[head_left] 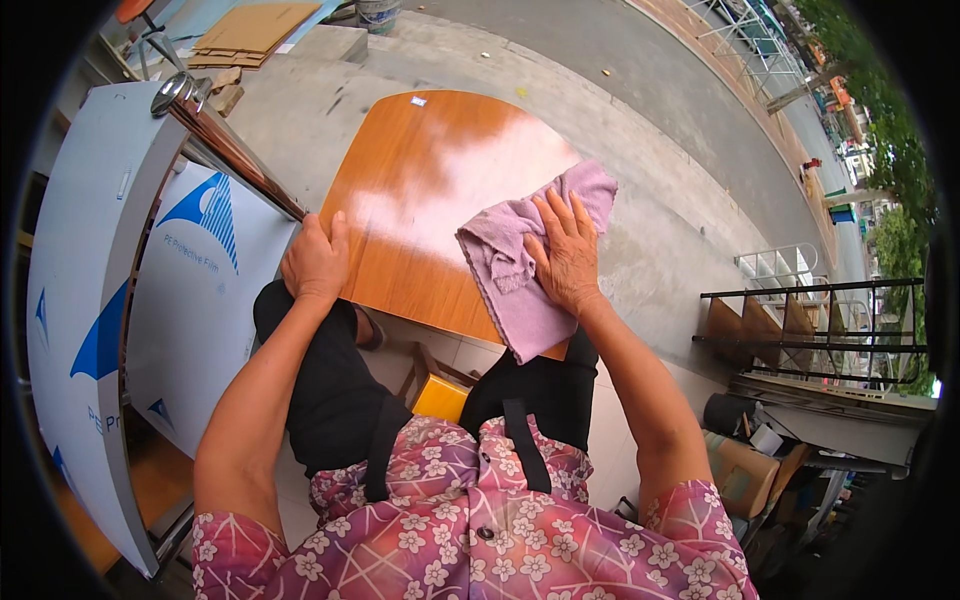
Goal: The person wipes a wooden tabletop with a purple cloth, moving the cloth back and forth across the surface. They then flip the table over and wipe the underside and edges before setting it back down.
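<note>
A glossy orange-brown wooden board (400, 180) with a curved far edge lies in front of me, its near edge by my knees. My left hand (316, 258) is closed around the board's left edge, thumb on top. On the right part of the board is a crumpled mauve cloth (535, 315), with one corner hanging past the near edge. My right hand (566, 250) lies flat on this cloth, fingers stretched and slightly apart, pressing it against the wood. A small pale label (418, 101) sits near the far edge. What supports the board underneath is hidden.
Close on my left stand panels (200, 300) covered in pale blue printed film, beside a shiny metal tube (215, 130). Flattened cardboard (255, 28) and a bucket (378, 14) are at the far left. A black metal rack (815, 330) stands to the right. Between my legs is something yellow (440, 398).
</note>
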The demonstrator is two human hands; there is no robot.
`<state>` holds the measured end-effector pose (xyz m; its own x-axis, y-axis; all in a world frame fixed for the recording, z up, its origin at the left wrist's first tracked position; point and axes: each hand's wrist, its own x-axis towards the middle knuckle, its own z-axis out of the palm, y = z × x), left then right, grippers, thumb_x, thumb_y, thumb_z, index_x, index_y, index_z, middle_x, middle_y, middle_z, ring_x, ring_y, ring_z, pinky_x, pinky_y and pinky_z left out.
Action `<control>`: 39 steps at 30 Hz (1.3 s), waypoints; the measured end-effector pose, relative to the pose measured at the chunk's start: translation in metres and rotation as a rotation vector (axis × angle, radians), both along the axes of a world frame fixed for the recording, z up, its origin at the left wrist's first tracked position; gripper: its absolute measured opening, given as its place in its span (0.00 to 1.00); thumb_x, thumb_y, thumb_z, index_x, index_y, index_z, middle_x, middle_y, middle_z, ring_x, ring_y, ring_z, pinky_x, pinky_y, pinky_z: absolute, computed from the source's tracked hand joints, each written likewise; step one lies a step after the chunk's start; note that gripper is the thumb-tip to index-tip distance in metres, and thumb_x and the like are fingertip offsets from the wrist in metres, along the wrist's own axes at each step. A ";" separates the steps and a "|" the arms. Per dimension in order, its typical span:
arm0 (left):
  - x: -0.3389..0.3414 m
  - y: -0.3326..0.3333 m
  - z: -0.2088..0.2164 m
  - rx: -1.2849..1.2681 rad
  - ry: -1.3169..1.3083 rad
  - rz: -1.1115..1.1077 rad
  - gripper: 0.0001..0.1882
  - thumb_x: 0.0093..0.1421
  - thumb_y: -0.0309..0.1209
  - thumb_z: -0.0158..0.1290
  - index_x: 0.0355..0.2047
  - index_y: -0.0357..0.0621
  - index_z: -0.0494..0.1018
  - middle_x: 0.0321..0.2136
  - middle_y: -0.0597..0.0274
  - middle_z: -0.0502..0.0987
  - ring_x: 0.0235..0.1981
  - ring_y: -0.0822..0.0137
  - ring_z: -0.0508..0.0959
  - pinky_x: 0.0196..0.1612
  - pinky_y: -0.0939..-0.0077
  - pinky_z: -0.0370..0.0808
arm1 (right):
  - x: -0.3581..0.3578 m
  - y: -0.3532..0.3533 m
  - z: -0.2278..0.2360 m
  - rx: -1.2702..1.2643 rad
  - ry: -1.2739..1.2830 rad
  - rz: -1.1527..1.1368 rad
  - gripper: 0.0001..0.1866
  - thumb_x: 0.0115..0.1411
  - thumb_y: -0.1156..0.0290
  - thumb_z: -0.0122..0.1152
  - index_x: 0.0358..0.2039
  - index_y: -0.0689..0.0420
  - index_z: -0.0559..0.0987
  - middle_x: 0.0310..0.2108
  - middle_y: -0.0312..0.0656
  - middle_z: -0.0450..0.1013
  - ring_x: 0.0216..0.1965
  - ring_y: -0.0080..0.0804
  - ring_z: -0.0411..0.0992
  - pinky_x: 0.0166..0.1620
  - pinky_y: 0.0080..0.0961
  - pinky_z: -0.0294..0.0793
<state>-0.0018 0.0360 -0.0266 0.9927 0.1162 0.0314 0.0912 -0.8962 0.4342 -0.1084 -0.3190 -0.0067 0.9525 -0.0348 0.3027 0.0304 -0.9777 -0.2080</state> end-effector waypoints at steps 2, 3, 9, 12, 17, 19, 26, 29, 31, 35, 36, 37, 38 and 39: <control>0.000 -0.001 0.000 0.001 0.005 0.003 0.25 0.70 0.56 0.47 0.35 0.44 0.72 0.33 0.45 0.82 0.38 0.38 0.81 0.43 0.45 0.74 | 0.010 -0.006 -0.007 -0.019 -0.029 -0.087 0.33 0.64 0.54 0.62 0.67 0.51 0.71 0.71 0.45 0.62 0.74 0.54 0.51 0.73 0.53 0.50; 0.000 -0.002 -0.001 0.001 0.002 0.000 0.25 0.70 0.56 0.47 0.35 0.44 0.73 0.33 0.45 0.82 0.38 0.38 0.81 0.43 0.45 0.74 | 0.011 -0.006 -0.010 -0.039 -0.039 -0.116 0.32 0.65 0.54 0.62 0.67 0.52 0.71 0.71 0.46 0.62 0.74 0.54 0.51 0.73 0.53 0.50; -0.003 0.004 0.002 0.002 0.020 0.018 0.25 0.70 0.55 0.47 0.38 0.44 0.74 0.34 0.44 0.83 0.39 0.38 0.81 0.44 0.45 0.75 | 0.007 0.010 -0.006 -0.014 -0.017 0.001 0.32 0.65 0.54 0.62 0.67 0.50 0.71 0.71 0.45 0.62 0.74 0.54 0.52 0.73 0.52 0.50; 0.001 -0.005 0.008 0.006 0.055 0.001 0.25 0.70 0.55 0.47 0.38 0.44 0.74 0.35 0.44 0.82 0.40 0.38 0.81 0.44 0.45 0.75 | 0.033 -0.020 -0.014 -0.031 -0.045 -0.126 0.32 0.66 0.53 0.61 0.68 0.49 0.71 0.71 0.42 0.63 0.74 0.52 0.53 0.73 0.51 0.50; -0.001 -0.007 0.009 0.028 0.029 0.015 0.25 0.69 0.55 0.47 0.38 0.43 0.74 0.36 0.44 0.82 0.40 0.38 0.81 0.44 0.45 0.75 | 0.052 -0.025 -0.024 -0.065 -0.058 -0.214 0.31 0.67 0.54 0.60 0.67 0.49 0.71 0.71 0.43 0.63 0.74 0.54 0.52 0.74 0.52 0.49; -0.004 0.000 0.007 -0.013 0.022 0.003 0.25 0.69 0.55 0.47 0.39 0.43 0.74 0.36 0.43 0.82 0.40 0.38 0.81 0.44 0.45 0.75 | 0.036 -0.015 -0.023 -0.082 -0.062 -0.149 0.31 0.67 0.54 0.60 0.68 0.49 0.71 0.71 0.43 0.63 0.74 0.54 0.51 0.74 0.51 0.49; 0.000 -0.006 0.006 0.018 0.015 0.009 0.24 0.69 0.54 0.48 0.38 0.43 0.74 0.34 0.43 0.82 0.39 0.37 0.81 0.43 0.45 0.75 | 0.062 -0.043 -0.022 0.029 0.009 -0.328 0.33 0.67 0.48 0.59 0.69 0.47 0.69 0.73 0.38 0.60 0.74 0.53 0.51 0.73 0.53 0.52; 0.000 -0.009 0.006 0.022 -0.008 0.012 0.24 0.69 0.54 0.49 0.38 0.43 0.74 0.34 0.43 0.83 0.39 0.37 0.81 0.43 0.45 0.75 | 0.070 -0.042 -0.019 0.135 0.031 -0.501 0.36 0.66 0.46 0.60 0.70 0.49 0.67 0.73 0.41 0.59 0.73 0.54 0.54 0.71 0.48 0.58; -0.001 -0.001 0.009 -0.013 0.035 0.003 0.24 0.69 0.54 0.49 0.39 0.44 0.75 0.34 0.43 0.83 0.40 0.37 0.81 0.43 0.46 0.75 | 0.067 -0.035 -0.019 0.248 -0.027 -0.546 0.38 0.64 0.46 0.62 0.70 0.51 0.67 0.73 0.44 0.58 0.71 0.54 0.56 0.70 0.46 0.60; -0.003 -0.001 0.009 -0.017 0.035 0.010 0.24 0.69 0.54 0.48 0.40 0.45 0.75 0.35 0.42 0.83 0.40 0.37 0.81 0.43 0.46 0.75 | 0.067 -0.035 -0.015 0.407 -0.053 -0.691 0.42 0.62 0.44 0.65 0.70 0.53 0.66 0.68 0.52 0.63 0.67 0.55 0.64 0.67 0.44 0.65; -0.003 -0.002 0.009 -0.021 0.041 0.006 0.24 0.69 0.54 0.48 0.40 0.45 0.75 0.35 0.42 0.83 0.40 0.38 0.81 0.43 0.46 0.75 | 0.069 -0.039 -0.016 0.423 -0.042 -0.728 0.43 0.61 0.43 0.65 0.70 0.53 0.65 0.67 0.53 0.65 0.65 0.56 0.66 0.66 0.44 0.66; -0.003 0.000 0.008 -0.022 0.043 0.004 0.24 0.69 0.54 0.48 0.40 0.45 0.75 0.35 0.42 0.83 0.39 0.38 0.81 0.43 0.46 0.75 | 0.071 -0.041 -0.016 0.442 -0.033 -0.764 0.43 0.61 0.43 0.66 0.70 0.53 0.65 0.65 0.55 0.66 0.64 0.56 0.67 0.66 0.44 0.67; -0.002 0.001 0.008 -0.024 0.045 0.001 0.24 0.69 0.54 0.48 0.41 0.45 0.75 0.34 0.42 0.83 0.39 0.38 0.81 0.43 0.46 0.76 | 0.071 -0.042 -0.016 0.452 -0.020 -0.766 0.44 0.61 0.42 0.66 0.70 0.53 0.65 0.64 0.56 0.67 0.63 0.57 0.68 0.65 0.44 0.67; -0.001 0.002 0.008 -0.028 0.051 0.007 0.24 0.69 0.54 0.49 0.41 0.45 0.76 0.35 0.43 0.83 0.39 0.38 0.81 0.43 0.46 0.76 | 0.071 -0.043 -0.015 0.462 -0.007 -0.767 0.44 0.60 0.42 0.66 0.69 0.54 0.65 0.62 0.57 0.68 0.63 0.57 0.69 0.64 0.45 0.68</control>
<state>-0.0031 0.0377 -0.0182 0.9922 0.1229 -0.0222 0.1196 -0.8831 0.4537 -0.0374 -0.3622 -0.0222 0.6149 -0.7814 0.1061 -0.5946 -0.5478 -0.5885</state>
